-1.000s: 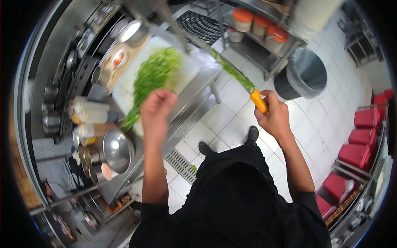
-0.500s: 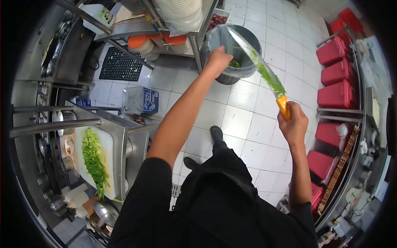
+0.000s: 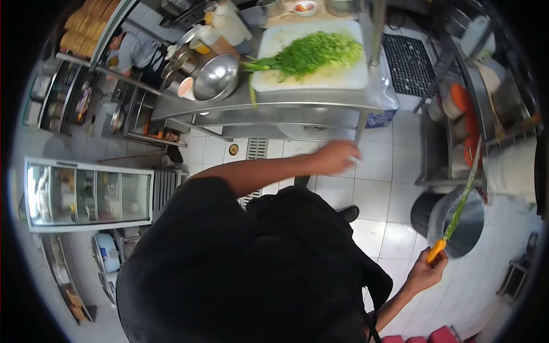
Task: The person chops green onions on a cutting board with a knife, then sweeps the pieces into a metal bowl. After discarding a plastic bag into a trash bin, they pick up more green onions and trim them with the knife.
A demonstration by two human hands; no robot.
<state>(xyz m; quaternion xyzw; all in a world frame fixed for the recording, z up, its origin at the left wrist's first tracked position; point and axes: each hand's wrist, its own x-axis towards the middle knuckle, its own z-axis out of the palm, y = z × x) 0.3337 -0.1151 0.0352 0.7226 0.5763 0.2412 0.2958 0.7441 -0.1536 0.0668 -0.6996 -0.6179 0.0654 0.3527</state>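
My right hand (image 3: 424, 273) is shut on the yellow handle of a large kitchen knife (image 3: 458, 212). Bits of chopped green herb cling along its blade. Below that blade, on the floor, stands a grey bin (image 3: 469, 228) with a liner. My left hand (image 3: 337, 157), a little blurred, hovers in front of the steel table with its fingers loosely apart and nothing visible in them. On the table, a white cutting board (image 3: 280, 40) bears a long heap of chopped green onions (image 3: 317, 54), some stalks hanging over the board's left end.
A steel bowl (image 3: 216, 78) and squeeze bottles (image 3: 231, 24) stand left of the board. A glass-door fridge (image 3: 88, 194) is at the left. Another person (image 3: 137, 51) works at the far left. Orange-lidded tubs (image 3: 459, 98) sit on a shelf at the right, near a black floor mat (image 3: 407, 64).
My view has turned left toward the table. My left hand has moved away from the bin toward the cutting board. The knife stays in my right hand, now at the right side of the view.
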